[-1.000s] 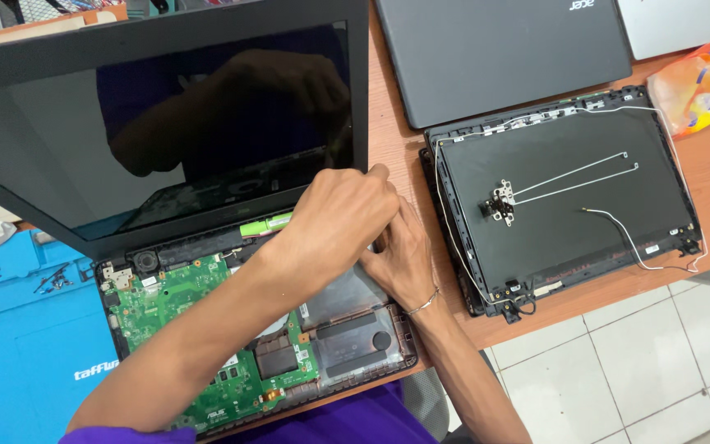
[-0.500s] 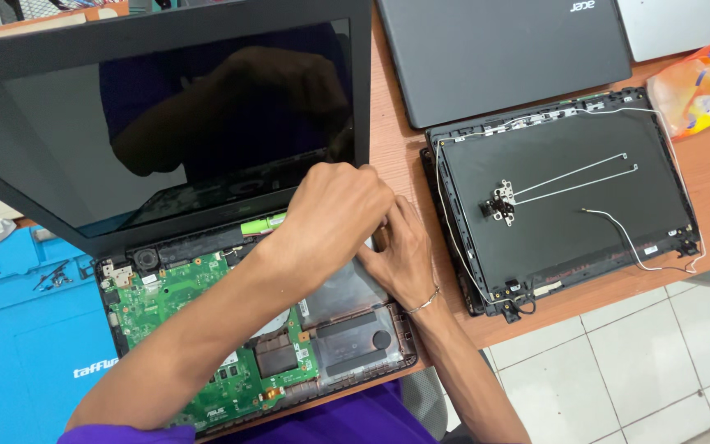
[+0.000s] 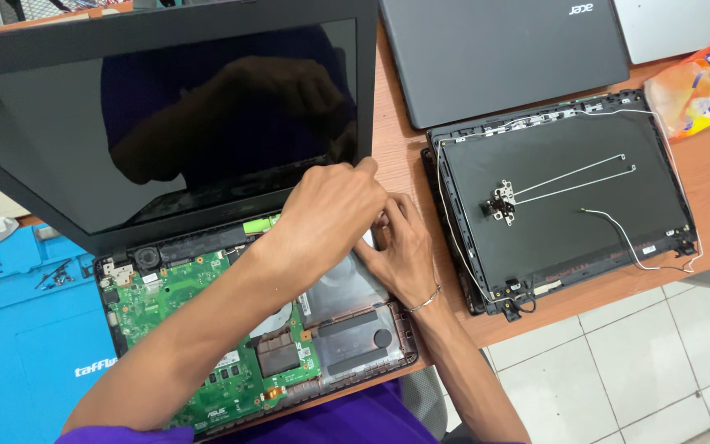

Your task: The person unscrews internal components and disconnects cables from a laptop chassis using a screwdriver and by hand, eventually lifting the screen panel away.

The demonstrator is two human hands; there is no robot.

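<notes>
While looking down from the head cam, seeing both hands bunched together at the back right corner of an opened laptop base (image 3: 347,329), right by the hinge. Left hand (image 3: 330,210) reaching across the green motherboard (image 3: 182,304), fingers curled narrow with the tips pressing near the lower right corner of the screen (image 3: 166,115). Right hand (image 3: 404,251) tucked just under and beside the left one, touching it, fingers pointing in toward the same spot. Honestly can't tell what either is pinching, since the left hand is covering it. Just right of the hands, lying flat on the wooden desk (image 3: 396,164), a stripped lid shell (image 3: 560,197) with thin antenna wires (image 3: 573,177) running over it. Behind that, sitting closed, a grey laptop (image 3: 503,57). Well off to the left of the hands, a blue work mat (image 3: 26,329).
</notes>
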